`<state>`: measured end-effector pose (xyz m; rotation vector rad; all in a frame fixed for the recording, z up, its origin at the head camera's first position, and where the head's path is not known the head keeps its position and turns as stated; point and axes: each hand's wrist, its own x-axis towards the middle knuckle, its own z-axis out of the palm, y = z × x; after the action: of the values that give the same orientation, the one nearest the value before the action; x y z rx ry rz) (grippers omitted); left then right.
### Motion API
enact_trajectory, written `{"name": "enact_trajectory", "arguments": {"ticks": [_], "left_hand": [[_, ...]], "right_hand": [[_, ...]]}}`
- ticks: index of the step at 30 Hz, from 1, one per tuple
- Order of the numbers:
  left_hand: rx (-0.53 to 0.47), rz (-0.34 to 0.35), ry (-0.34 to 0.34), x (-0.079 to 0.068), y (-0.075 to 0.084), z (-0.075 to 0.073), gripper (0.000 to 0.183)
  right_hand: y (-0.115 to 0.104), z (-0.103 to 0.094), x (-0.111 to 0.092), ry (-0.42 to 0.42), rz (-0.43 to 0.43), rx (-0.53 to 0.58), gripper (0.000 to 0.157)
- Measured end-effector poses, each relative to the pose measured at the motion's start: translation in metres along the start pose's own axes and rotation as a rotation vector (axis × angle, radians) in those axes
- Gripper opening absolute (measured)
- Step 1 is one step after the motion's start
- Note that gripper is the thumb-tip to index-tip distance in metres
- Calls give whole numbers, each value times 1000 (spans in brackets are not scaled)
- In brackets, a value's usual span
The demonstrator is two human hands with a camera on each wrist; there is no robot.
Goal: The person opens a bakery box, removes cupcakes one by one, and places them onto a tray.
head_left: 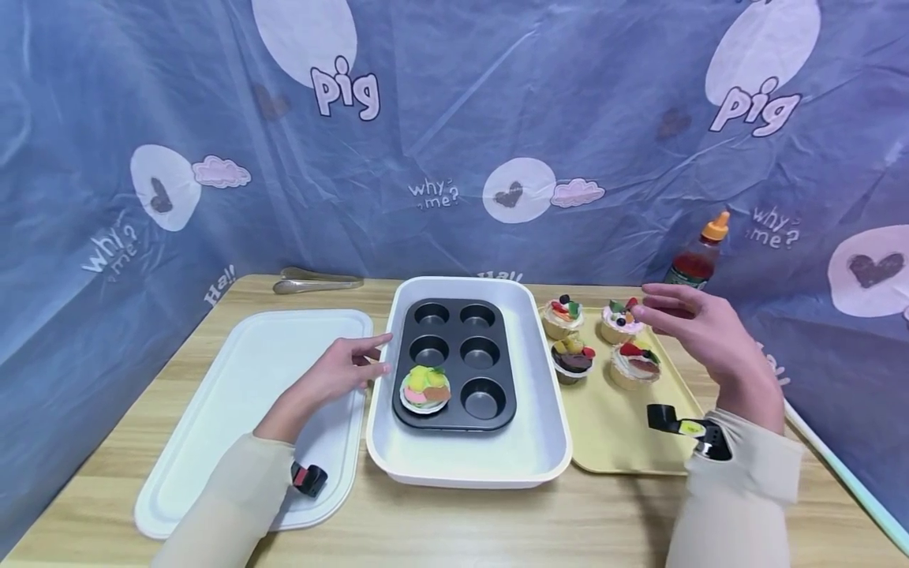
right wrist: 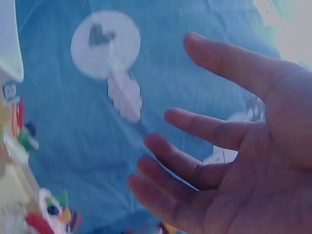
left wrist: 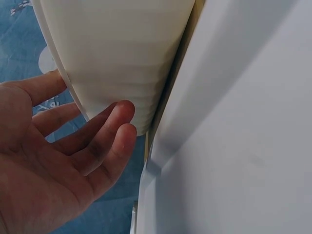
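Note:
My left hand [head_left: 341, 369] has its fingers loosely extended at the left rim of a deep white tub [head_left: 461, 459]. In the left wrist view, the thumb and a fingertip meet the rim while other fingers lie along the tub's outer wall [left wrist: 117, 53]. A dark muffin tin [head_left: 454, 359] sits inside the tub, with one fruit-topped cupcake [head_left: 426, 390] in its front left cup. Over the back right of a yellow tray [head_left: 614, 442], my right hand [head_left: 699, 323] hovers with spread fingers and holds nothing. Nearest to it is a berry-topped cupcake [head_left: 622, 323], among several on that tray.
A flat white tray [head_left: 284, 371] lies left of the tub, under my left forearm. Metal tongs [head_left: 316, 282] rest at the back left. A red sauce bottle [head_left: 696, 256] with an orange cap stands behind the yellow tray, close to the blue curtain [head_left: 440, 118].

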<state>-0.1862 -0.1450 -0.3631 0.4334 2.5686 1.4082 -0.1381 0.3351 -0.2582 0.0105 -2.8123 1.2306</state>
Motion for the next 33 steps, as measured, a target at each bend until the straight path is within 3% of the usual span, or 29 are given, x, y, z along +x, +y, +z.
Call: {"name": "enact_trajectory", "arguments": {"ticks": [7,17,24,33], "left_hand": [[-14,1,-2,1,-1,0,56],[-4,-11,2,1,-1,-1,57],[-1,-22,1,2,1,0,57],[6,-27,-1,3,0,-1,57]], "right_hand": [[-38,22,-2,39,-105,-22,60],[-82,65,6,-63,-195,9,57],[-98,100,16,-145,-239,110,53],[-101,140,26,-248,-290,173,50]]}}
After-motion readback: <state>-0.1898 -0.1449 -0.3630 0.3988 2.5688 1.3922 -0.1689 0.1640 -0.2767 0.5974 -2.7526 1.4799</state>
